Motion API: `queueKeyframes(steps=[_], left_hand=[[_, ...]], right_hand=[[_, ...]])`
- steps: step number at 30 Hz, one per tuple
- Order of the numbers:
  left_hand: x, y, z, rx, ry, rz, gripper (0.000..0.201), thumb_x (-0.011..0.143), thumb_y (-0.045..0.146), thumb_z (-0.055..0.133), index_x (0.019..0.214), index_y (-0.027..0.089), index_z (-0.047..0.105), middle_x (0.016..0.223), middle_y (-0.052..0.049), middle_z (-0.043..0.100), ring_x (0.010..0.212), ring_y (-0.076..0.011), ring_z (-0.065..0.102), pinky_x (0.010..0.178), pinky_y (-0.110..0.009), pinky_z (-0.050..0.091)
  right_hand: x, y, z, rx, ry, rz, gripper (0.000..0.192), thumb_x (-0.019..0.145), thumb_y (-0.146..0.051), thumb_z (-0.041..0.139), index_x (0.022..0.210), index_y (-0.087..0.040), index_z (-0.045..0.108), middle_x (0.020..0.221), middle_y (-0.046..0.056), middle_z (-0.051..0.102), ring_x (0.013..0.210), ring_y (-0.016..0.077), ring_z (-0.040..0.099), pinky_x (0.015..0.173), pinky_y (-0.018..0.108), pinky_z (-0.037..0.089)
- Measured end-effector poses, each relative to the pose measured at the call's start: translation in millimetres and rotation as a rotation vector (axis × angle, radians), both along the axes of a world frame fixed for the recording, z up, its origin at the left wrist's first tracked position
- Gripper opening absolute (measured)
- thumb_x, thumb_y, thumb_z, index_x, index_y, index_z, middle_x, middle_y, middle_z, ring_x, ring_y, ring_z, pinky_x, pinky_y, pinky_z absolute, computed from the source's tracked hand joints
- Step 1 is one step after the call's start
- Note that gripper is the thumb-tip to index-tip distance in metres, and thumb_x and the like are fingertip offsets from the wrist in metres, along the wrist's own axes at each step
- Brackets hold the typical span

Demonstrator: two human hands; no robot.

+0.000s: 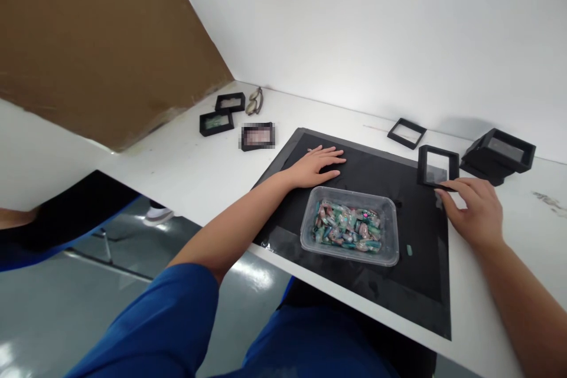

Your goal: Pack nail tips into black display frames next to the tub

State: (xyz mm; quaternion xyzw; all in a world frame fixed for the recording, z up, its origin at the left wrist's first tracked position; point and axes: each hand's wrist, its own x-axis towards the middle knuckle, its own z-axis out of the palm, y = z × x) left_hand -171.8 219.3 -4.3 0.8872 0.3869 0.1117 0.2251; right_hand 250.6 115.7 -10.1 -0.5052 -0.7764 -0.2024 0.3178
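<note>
While the left hand (316, 166) rests flat and empty on the black mat (376, 174), the right hand (472, 208), nearer, fingertips touching, meets the square black frame (437, 168) lying just beyond it; plastic tub (348, 225) of stones between the hands.

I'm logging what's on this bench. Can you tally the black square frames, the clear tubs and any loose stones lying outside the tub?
Black frames standing singly: 5
Stack of black frames: 1, number within unclear
Clear tub of stones: 1
Loose stone on the mat: 1
Total: 8
</note>
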Motion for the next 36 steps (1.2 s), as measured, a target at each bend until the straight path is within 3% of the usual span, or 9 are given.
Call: queueKeyframes(steps=[24, 36], left_hand=[[-0.5, -4.8, 5.2, -0.011, 0.003, 0.028, 0.05, 0.104, 0.048, 0.053, 0.15, 0.029, 0.054, 0.17, -0.005, 0.038, 0.163, -0.0257, 0.027, 0.136, -0.06, 0.011], [-0.8, -8.0, 8.6, -0.017, 0.03, 0.039, 0.051, 0.105, 0.047, 0.052, 0.152, 0.029, 0.051, 0.171, -0.003, 0.035, 0.164, -0.0252, 0.024, 0.137, -0.059, 0.011]], right_hand=[[2.2, 0.6, -2.0, 0.022, 0.035, 0.018, 0.018, 0.099, -0.038, 0.069, 0.1, -0.022, 0.078, 0.094, 0.006, 0.073, 0.089, 0.0239, 0.066, 0.081, 0.036, 0.051], [3.9, -1.5, -3.3, 0.001, 0.055, -0.025, 0.023, 0.103, -0.035, 0.061, 0.108, -0.018, 0.074, 0.104, 0.009, 0.074, 0.093, 0.0252, 0.067, 0.082, 0.036, 0.051]])
